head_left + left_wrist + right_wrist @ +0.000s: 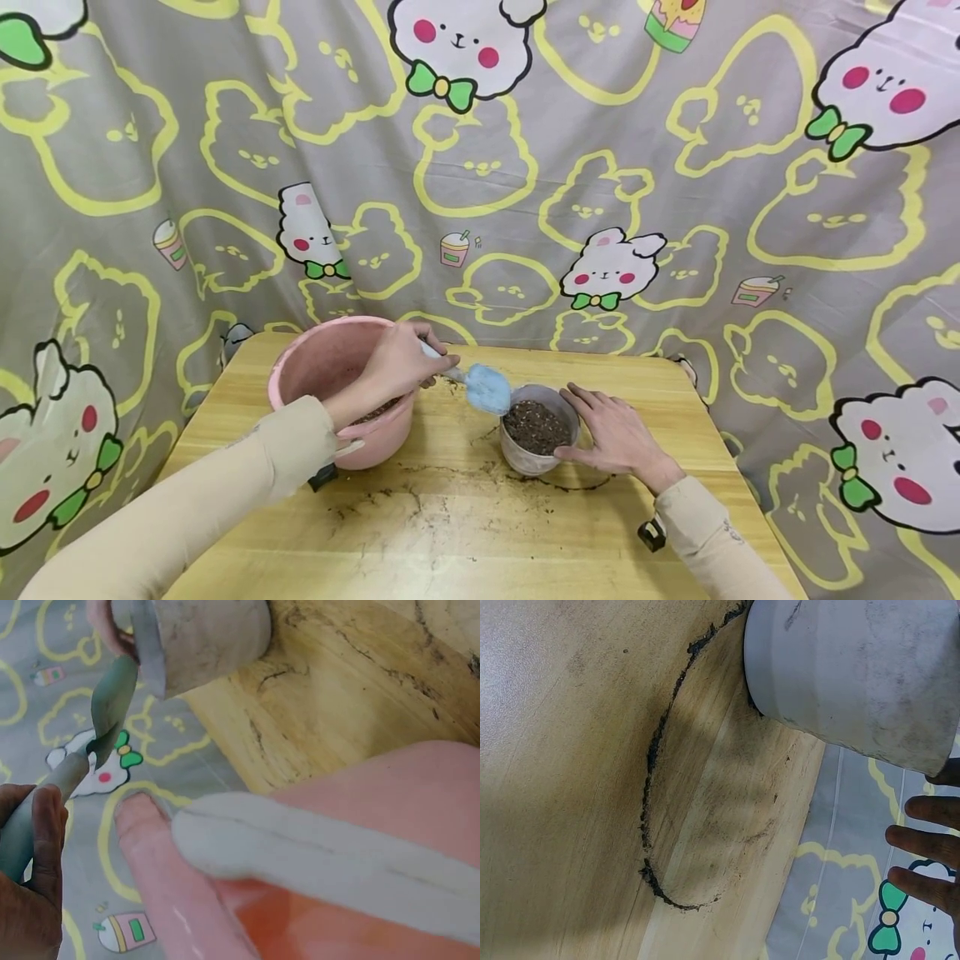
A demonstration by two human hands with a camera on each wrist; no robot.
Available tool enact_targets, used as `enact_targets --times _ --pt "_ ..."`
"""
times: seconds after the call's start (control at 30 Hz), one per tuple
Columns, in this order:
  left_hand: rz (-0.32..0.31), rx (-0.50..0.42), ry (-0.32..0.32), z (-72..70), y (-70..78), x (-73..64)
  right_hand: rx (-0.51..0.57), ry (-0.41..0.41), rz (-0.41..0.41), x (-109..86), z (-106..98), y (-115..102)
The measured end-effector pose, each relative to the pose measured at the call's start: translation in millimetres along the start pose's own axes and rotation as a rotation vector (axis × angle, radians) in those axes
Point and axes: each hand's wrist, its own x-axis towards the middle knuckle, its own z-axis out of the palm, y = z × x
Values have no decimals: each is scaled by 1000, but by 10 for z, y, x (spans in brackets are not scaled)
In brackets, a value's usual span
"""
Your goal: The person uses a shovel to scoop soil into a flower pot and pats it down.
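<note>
No readable text, labels, brands, numbers or signs anywhere.

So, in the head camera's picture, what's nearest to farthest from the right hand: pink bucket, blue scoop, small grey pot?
1. Small grey pot: touching the right hand.
2. Blue scoop: left of it, in the left hand.
3. Pink bucket: farthest left.

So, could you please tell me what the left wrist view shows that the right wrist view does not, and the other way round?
Only the left wrist view shows the pink bucket, the scoop and the left hand holding it. Only the right wrist view shows the long curved line of soil beside the pot. Both show the pot, part of the right hand, the wooden table and the patterned curtain.
</note>
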Motion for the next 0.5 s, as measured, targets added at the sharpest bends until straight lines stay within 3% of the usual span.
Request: enact_targets --times 0.27,0.5 --pt "13 -22 23 -212 -129 -36 10 -25 14 19 -27 2" --pt "-17 -166 22 -441 -258 -116 11 -43 24 13 -39 -14"
